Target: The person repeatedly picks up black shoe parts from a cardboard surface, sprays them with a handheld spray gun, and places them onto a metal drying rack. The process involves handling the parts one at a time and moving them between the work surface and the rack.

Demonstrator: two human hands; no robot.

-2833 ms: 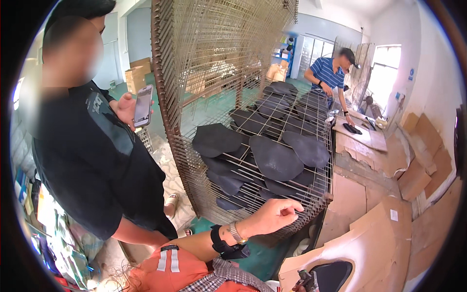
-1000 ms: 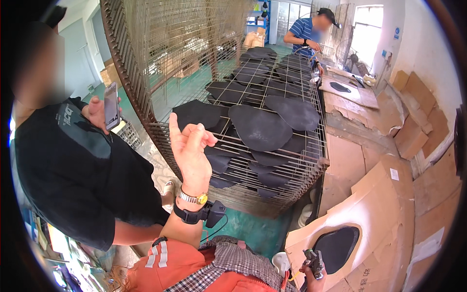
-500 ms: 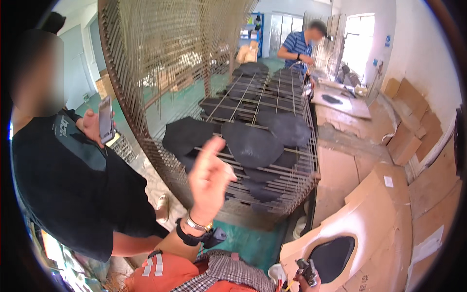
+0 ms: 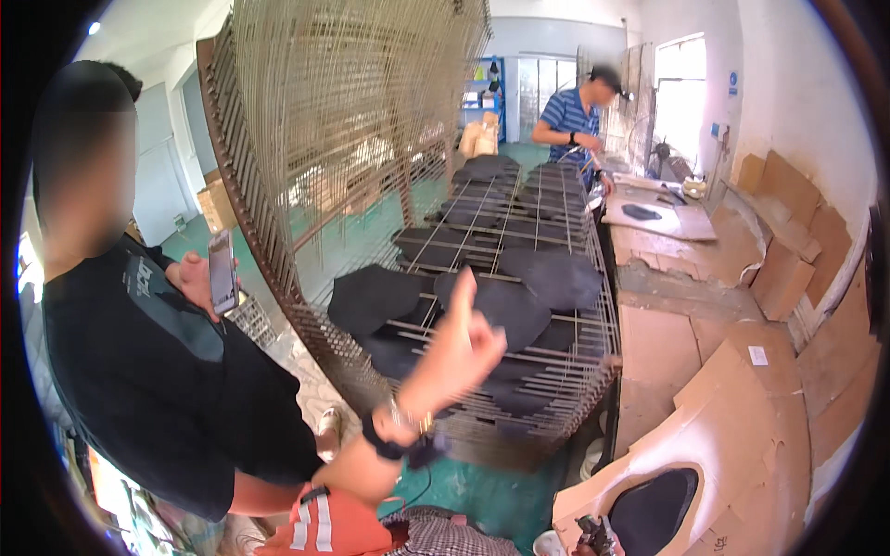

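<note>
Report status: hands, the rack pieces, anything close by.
Left hand raised, empty, finger up, above the wire rack. Right hand not in view. Black pieces lie on the rack, untouched. Person in black shirt stands close left, holding a phone.

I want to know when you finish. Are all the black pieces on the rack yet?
Many black pieces already lie on the wire rack. Right now the left hand is raised over it, empty, one finger up. The right hand is barely in view, at the lower edge by a small dark tool. One black piece sits in the cardboard cutout.
</note>
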